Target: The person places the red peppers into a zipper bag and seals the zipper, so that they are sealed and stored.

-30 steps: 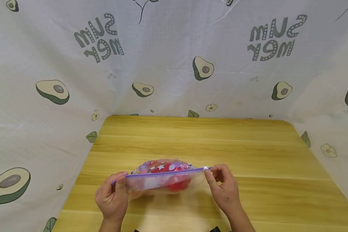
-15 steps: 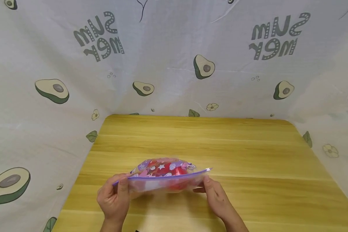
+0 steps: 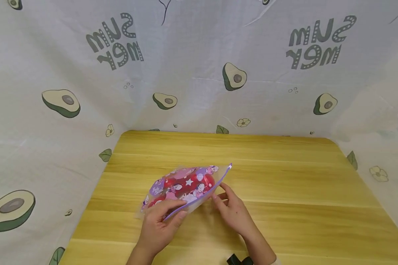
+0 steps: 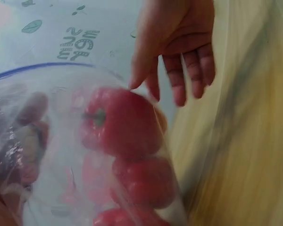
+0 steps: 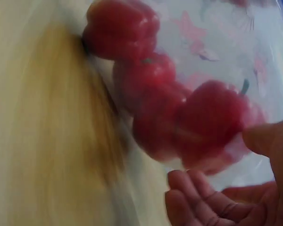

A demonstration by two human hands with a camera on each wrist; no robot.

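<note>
A clear zip bag (image 3: pixel 189 182) printed with purple and pink cartoon figures is held tilted over the table in the head view. Its purple zip (image 3: pixel 219 183) runs slantwise, with a white slider at the upper right end. Inside are several red bell peppers (image 5: pixel 212 117), one showing a green stem. My left hand (image 3: pixel 160 226) pinches the lower left end of the zip edge between thumb and fingers. Close beside the bag's right side is my right hand (image 3: pixel 232 211), its fingers loosely bent and spread from the thumb; in the left wrist view its fingers (image 4: pixel 178 89) hang straight beside a pepper.
The bag is over a wooden table (image 3: pixel 302 202) with rounded back corners. A white curtain (image 3: pixel 199 66) with avocado and lettering prints hangs behind and along both sides. A black wrist mount (image 3: pixel 239 260) shows at the bottom edge near the right forearm.
The bag has turned, its slider end swinging up and away and its printed side coming into fuller view. My left hand moved right with it; my right hand let go of the slider end and dropped lower.
</note>
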